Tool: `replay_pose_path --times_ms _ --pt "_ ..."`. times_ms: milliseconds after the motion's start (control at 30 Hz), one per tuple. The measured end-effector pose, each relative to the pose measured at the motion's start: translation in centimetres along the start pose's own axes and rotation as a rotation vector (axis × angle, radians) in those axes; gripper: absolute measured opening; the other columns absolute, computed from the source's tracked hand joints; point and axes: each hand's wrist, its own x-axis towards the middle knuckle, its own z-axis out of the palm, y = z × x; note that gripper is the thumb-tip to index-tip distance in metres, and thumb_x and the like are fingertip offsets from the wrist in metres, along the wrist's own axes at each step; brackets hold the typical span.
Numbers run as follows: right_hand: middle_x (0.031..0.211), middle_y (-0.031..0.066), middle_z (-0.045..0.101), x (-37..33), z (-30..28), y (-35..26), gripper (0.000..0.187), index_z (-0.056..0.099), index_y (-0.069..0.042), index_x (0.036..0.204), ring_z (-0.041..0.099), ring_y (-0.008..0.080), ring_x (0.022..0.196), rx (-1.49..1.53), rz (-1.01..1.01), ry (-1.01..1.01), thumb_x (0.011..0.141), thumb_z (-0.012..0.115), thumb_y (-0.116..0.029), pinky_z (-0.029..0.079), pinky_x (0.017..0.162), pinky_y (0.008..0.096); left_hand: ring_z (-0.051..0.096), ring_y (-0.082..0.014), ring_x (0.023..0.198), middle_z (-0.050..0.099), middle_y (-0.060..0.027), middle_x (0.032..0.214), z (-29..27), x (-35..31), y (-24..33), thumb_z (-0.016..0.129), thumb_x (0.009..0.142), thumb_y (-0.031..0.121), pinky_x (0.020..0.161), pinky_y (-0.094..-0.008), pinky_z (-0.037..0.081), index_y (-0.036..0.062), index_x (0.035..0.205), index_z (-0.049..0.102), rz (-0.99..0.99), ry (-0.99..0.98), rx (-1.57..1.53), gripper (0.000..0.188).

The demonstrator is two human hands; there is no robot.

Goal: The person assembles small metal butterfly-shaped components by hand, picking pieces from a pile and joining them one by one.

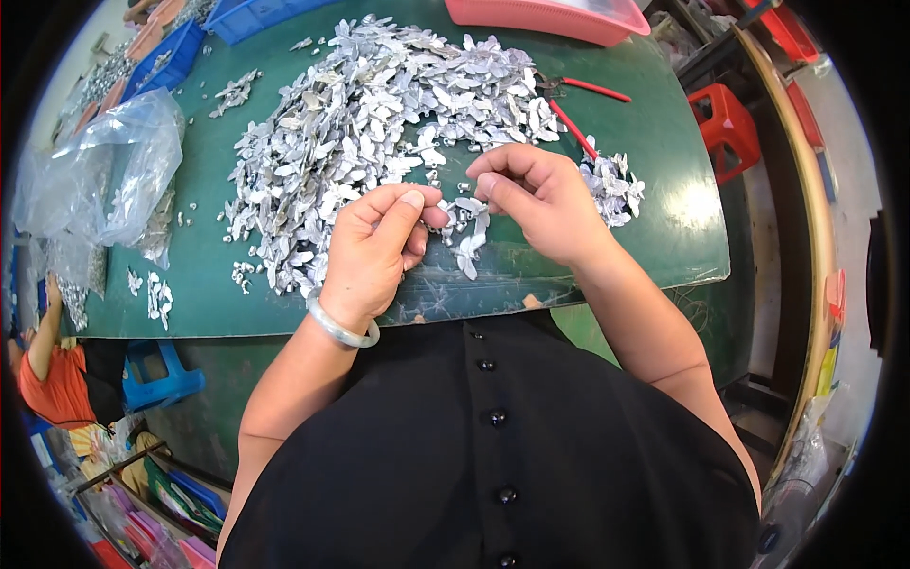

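Observation:
A large heap of small silver-grey metal pieces shaped like winged insects or leaves (351,133) covers the middle of the green table. At its near edge my left hand (372,242), with a pale bangle (341,322) on the wrist, has thumb and forefinger pinched together. Whatever is in that pinch is too small or hidden to name. To its right, my right hand (545,201) has curled fingers with thumb and forefinger closed; what they hold, if anything, does not show. Between and below the hands lie a few loose metal pieces (467,248) and tiny silver bits.
Red-handled pliers (578,123) lie right of the heap, beside a smaller pile (614,190). A clear plastic bag (114,180) sits at left. Blue bins (251,19) and a pink tray (550,19) stand at the back. Another person in orange (59,384) is at far left.

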Motion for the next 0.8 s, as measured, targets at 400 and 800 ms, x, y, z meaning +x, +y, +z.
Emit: replay_pose_path --times_ms 400,800 --pt "0.077 0.0081 0.052 -2.7 -1.5 1.4 0.016 0.061 -0.006 0.083 0.053 0.0278 0.076 -0.58 -0.269 -0.307 0.067 0.06 -0.005 0.044 0.065 0.0355 0.048 -0.0152 0.053 0.047 -0.0045 0.063 0.9 -2.0 -0.4 0.069 0.065 0.01 0.049 -0.026 0.039 0.0039 0.088 0.06 0.473 -0.358 1.131 0.025" --pt "0.074 0.0072 0.051 -2.9 -0.8 2.0 0.013 0.058 -0.003 0.079 0.053 0.0257 0.071 -0.681 -0.336 -0.251 0.067 0.062 -0.006 0.043 0.061 0.0337 0.053 -0.0247 0.057 0.05 -0.0088 0.073 1.4 -2.3 -2.1 0.071 0.064 0.017 0.052 -0.0317 0.045 0.0017 0.083 0.058 0.55 -0.262 1.377 0.028"
